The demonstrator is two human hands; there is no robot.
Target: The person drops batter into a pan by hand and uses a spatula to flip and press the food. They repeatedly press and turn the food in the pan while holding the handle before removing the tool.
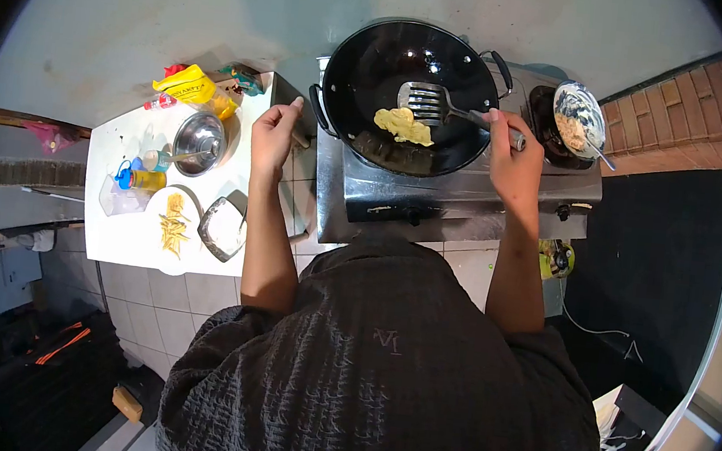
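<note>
A black wok sits on the left burner of a steel gas stove. A yellow piece of egg lies in the wok near its front. My right hand grips the handle of a slotted metal spatula, whose blade rests in the wok just behind the egg. My left hand is closed on the wok's left handle at the edge of the stove.
A plate of rice with a spoon sits on the right burner. On the white board at left stand a steel bowl, a plate of yellow strips, a square dish, bottles and a yellow packet.
</note>
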